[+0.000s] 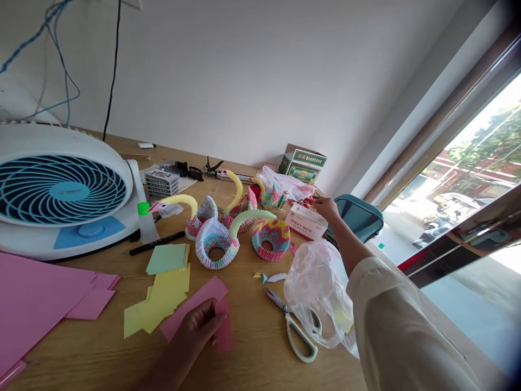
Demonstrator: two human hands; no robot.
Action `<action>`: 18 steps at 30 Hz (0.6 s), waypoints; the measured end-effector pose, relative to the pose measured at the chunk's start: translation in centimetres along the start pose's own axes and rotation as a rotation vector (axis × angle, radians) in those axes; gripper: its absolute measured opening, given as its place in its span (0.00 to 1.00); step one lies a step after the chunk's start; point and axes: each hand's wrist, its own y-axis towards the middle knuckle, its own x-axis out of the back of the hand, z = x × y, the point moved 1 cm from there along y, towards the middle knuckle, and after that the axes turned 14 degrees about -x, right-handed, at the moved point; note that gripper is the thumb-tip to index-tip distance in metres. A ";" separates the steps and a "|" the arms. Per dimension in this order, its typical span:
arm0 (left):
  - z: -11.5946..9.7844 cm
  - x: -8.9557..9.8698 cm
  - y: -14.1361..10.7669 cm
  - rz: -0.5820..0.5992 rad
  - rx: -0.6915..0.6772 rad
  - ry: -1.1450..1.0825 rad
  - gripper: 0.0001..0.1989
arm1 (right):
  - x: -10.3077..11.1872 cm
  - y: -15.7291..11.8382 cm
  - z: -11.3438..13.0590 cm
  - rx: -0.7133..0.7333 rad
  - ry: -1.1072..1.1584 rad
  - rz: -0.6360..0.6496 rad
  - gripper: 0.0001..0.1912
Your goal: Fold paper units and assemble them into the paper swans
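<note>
Plain pale wall [211, 98] backs the wood-grained table [252, 372], with daylight coming through the glass at the right. At the near edge, the thumb and fingers of the left hand [199, 324] are closed in a pinch on a pink slip [226, 331], which shows on both sides of the thumb. The right hand [326, 208] reaches far out, fingers bunched just beyond the sticky note box [306, 224]; whether they have hold of anything, I cannot tell. A light pinch near the slip's edge should spare it creases, and the left wrist is best held steady while the other arm is stretched. Next to the slip lies a longer pink strip [177, 324], with yellow sheets [163, 304] to its left. Scissors [303, 347] lie to the right, partly under a clear plastic bag [315, 288], so the sleeve [391, 315] should be lifted well over both. Farther out stand folded-paper swans [216, 247], better not brushed, and on the left a fan [65, 190]
</note>
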 end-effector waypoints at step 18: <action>-1.9 -1.4 -0.6 -0.134 -0.019 -0.218 0.22 | 1.6 -34.6 1.0 0.726 0.373 0.535 0.12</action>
